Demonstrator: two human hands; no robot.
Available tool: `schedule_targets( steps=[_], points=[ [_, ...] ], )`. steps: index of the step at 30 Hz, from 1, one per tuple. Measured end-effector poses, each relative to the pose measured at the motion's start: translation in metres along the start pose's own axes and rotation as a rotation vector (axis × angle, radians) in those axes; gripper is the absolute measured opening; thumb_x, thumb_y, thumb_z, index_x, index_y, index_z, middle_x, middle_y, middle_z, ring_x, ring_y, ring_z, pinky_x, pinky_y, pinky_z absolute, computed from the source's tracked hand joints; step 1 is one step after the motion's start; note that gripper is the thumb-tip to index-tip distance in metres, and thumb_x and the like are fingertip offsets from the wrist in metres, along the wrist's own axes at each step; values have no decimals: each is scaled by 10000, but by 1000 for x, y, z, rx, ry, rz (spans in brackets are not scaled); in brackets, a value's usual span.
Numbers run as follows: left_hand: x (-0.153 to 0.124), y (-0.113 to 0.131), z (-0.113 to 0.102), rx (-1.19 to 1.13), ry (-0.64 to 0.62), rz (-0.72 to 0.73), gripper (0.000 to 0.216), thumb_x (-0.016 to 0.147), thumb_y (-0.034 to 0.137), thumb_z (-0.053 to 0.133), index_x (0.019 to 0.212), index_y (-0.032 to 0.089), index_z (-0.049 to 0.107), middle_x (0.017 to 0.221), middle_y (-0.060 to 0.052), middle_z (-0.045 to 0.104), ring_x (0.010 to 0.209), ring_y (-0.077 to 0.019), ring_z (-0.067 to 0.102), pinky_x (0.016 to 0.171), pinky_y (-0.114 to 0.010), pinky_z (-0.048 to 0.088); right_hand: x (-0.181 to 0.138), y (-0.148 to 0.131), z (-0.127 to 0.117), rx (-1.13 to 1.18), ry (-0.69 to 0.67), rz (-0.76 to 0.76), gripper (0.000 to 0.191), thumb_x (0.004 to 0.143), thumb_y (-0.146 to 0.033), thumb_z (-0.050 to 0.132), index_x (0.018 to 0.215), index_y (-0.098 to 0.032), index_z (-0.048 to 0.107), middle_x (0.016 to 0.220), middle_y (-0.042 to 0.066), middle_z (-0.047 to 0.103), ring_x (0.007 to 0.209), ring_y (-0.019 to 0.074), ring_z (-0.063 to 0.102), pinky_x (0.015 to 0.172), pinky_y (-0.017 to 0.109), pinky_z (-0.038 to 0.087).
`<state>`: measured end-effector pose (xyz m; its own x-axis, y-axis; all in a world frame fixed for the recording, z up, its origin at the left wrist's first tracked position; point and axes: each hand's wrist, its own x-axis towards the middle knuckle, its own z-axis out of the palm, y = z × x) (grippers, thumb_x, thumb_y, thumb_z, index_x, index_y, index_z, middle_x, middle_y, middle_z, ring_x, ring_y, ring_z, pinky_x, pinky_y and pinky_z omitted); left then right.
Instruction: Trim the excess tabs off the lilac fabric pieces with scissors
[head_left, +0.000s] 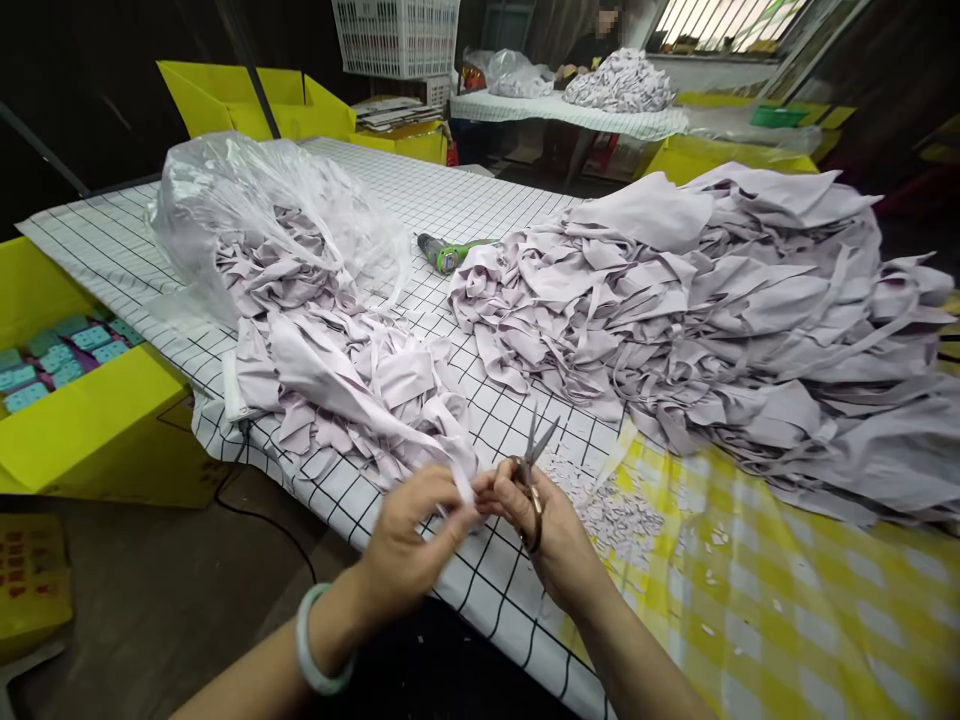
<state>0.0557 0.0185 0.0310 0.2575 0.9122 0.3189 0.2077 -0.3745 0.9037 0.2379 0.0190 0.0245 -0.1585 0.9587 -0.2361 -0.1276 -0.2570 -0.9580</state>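
My left hand (420, 535) pinches the end of a pale lilac fabric strip (349, 390), which stretches back over a small heap of the same cloth. Around my right hand's fingers hang the handles of a pair of scissors (533, 470), blades pointing away and apart. My right hand (544, 525) has its fingertips close to the strip's end; whether they touch it I cannot tell. More lilac pieces spill from a clear plastic bag (202, 180) behind the left heap. To the right lies a large pile of lilac fabric pieces (675, 300).
Small fabric snippets (622, 520) are scattered on a yellow checked cloth (750, 600). A green and black tool (446, 253) lies between the heaps on the grid-patterned tablecloth (465, 200). A yellow box (97, 430) stands at the left. Another person (592, 45) sits at a far table.
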Motion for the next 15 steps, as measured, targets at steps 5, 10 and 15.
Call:
schedule_targets(
  steps=[5, 10, 15],
  points=[
    [-33, 3, 37, -183, -255, -216, 141, 874, 242, 672, 740, 211, 642, 740, -50, 630, 709, -191, 572, 692, -330, 466, -2, -7, 5, 110, -110, 114, 443, 688, -450, 862, 801, -220, 501, 788, -22, 594, 664, 122, 531, 615, 239, 459],
    [-36, -4, 37, -884, -121, -757, 255, 813, 313, 726, 1032, 206, 651, 1005, -73, 673, 905, -195, 638, 838, -324, 518, -12, -5, -4, 60, -128, 103, 378, 715, -378, 843, 786, -218, 509, 771, -26, 591, 668, 121, 529, 627, 252, 461],
    [-25, -12, 28, -1062, 267, -943, 259, 801, 363, 734, 915, 156, 627, 679, 28, 515, 511, -58, 429, 491, -170, 375, -15, 1, -12, -91, -148, 39, 329, 751, -366, 809, 765, -216, 517, 765, -16, 596, 740, 144, 564, 736, 295, 491]
  ],
)
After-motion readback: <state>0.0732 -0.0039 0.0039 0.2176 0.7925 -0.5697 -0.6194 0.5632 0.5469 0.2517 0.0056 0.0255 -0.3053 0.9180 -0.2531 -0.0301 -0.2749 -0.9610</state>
